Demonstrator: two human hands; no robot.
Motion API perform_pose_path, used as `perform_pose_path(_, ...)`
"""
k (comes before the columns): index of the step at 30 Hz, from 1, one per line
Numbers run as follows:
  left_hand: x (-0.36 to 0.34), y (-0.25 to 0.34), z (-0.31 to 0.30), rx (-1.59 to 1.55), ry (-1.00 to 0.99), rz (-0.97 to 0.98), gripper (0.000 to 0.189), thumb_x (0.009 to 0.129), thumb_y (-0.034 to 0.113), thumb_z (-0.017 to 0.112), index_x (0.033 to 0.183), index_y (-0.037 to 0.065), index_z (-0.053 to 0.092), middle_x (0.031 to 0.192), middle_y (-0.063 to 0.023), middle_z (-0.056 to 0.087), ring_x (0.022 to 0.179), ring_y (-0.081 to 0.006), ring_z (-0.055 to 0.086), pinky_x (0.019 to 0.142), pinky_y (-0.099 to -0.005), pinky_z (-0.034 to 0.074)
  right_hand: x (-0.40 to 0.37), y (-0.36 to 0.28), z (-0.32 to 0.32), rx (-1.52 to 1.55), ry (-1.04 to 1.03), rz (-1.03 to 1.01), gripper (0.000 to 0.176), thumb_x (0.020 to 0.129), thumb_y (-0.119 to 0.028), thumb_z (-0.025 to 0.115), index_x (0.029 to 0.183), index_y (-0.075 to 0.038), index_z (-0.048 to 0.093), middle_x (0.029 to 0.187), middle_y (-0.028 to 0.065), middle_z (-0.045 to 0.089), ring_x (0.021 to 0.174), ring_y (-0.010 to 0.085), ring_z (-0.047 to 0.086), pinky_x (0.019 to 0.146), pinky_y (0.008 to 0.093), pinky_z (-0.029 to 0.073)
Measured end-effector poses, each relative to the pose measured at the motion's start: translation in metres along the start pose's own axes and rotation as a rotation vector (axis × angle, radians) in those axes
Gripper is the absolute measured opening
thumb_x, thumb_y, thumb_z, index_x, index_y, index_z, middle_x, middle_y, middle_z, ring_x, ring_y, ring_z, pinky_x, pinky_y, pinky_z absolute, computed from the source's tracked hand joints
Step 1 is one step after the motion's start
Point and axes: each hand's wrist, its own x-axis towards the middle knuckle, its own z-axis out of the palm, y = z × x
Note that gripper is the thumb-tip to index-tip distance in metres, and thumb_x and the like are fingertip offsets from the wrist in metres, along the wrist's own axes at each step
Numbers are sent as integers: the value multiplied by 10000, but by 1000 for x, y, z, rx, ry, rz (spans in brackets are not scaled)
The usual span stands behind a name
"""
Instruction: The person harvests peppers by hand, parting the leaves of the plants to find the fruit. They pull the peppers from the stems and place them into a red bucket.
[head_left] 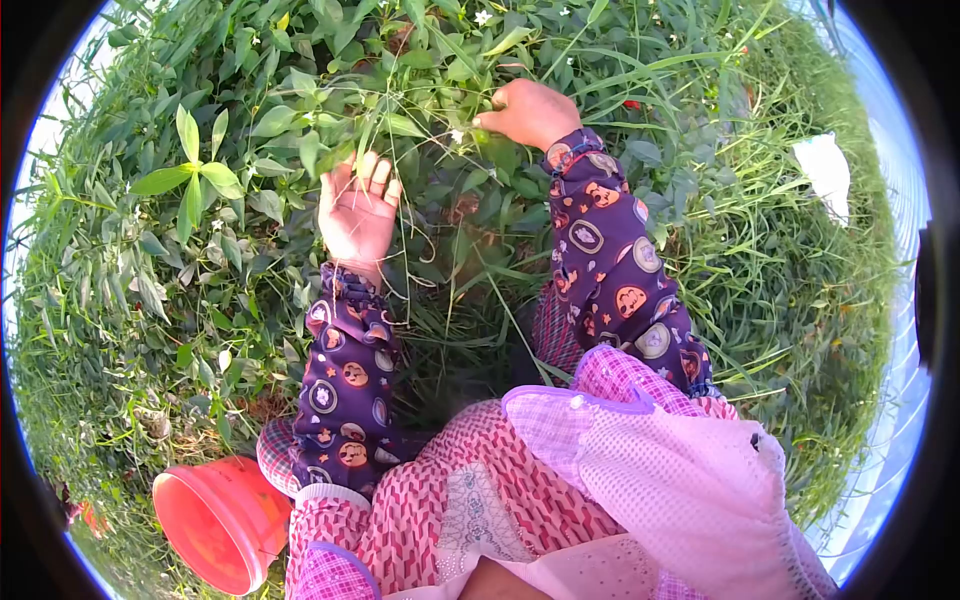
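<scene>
Reaching into leafy green plants [275,120] around half-curled fingers [379,178], the left hand [356,222] and right hand [535,112], grips unclear, seemingly must part them.

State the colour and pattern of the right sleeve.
The right sleeve is dark purple with scattered orange and pale round motifs, seen in the head view.

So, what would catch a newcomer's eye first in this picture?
Probably the bright red-orange bucket at the lower left, vivid against the green plants. Then the dark purple patterned sleeves near the middle, leading up to the bare left hand, its palm showing, and right hand, both among those plants.
</scene>
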Motion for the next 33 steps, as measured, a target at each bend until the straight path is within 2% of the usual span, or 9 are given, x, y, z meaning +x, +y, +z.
perform_pose_path(4,-5,-17,-1,190,-22,-157,322,952,264,512,1186,46,549,1137,-125,607,983,-299,606,791,-430,515,-8,-12,1,-100,-132,-81,477,692,-533,712,894,-101,708,881,129,681,852,302,658,736,411,511)
perform_pose_path(7,-2,-40,-5,458,63,-272,491,862,270,592,1291,56,486,1157,-112,597,1047,-272,584,866,-428,487,-13,-19,-3,-149,-184,-75,406,674,-463,719,825,-87,693,837,115,679,814,297,661,709,399,518)
perform_pose_path(13,22,-53,15,313,36,-297,377,897,287,604,1212,100,513,1144,-71,585,1037,-270,569,830,-457,491,-32,-37,10,-79,361,-346,195,737,-288,667,841,-126,701,796,79,636,775,287,641,657,406,505)
perform_pose_path(19,33,-46,25,363,49,-200,300,908,192,595,1190,185,496,1078,-22,618,941,-174,610,733,-349,475,-32,-41,11,17,367,-456,181,688,-245,687,837,-144,706,826,86,609,758,270,645,626,410,508)
perform_pose_path(23,18,-37,30,544,68,-269,364,894,165,602,1227,97,472,1057,-94,664,882,-216,653,733,-355,504,-30,-40,5,88,423,-486,200,671,-244,716,838,-135,697,836,80,592,760,269,639,642,405,510)
perform_pose_path(25,5,-32,37,703,34,-62,329,899,174,573,1202,56,524,1014,-93,665,854,-196,642,693,-331,520,-36,-43,-2,115,413,-581,224,693,-248,711,887,-137,691,888,68,576,786,281,624,661,397,505)
perform_pose_path(27,13,-16,48,1038,287,134,244,899,208,587,1081,46,602,958,-71,653,804,-155,619,668,-294,511,-46,-47,-5,165,366,-644,216,697,-222,682,890,-128,694,906,60,563,780,278,619,654,400,503)
perform_pose_path(31,16,11,110,927,261,667,175,919,120,557,1035,-6,591,934,-68,609,816,-158,595,716,-301,513,-69,-61,-15,379,246,-800,201,674,-233,724,833,-113,697,1008,24,612,784,238,628,662,354,512)
perform_pose_path(33,26,25,135,731,30,613,165,913,65,517,1040,-30,562,954,-119,613,864,-214,606,806,-340,512,-86,-76,-17,579,110,-970,216,681,-244,734,820,-88,679,991,32,611,775,241,629,657,355,501)
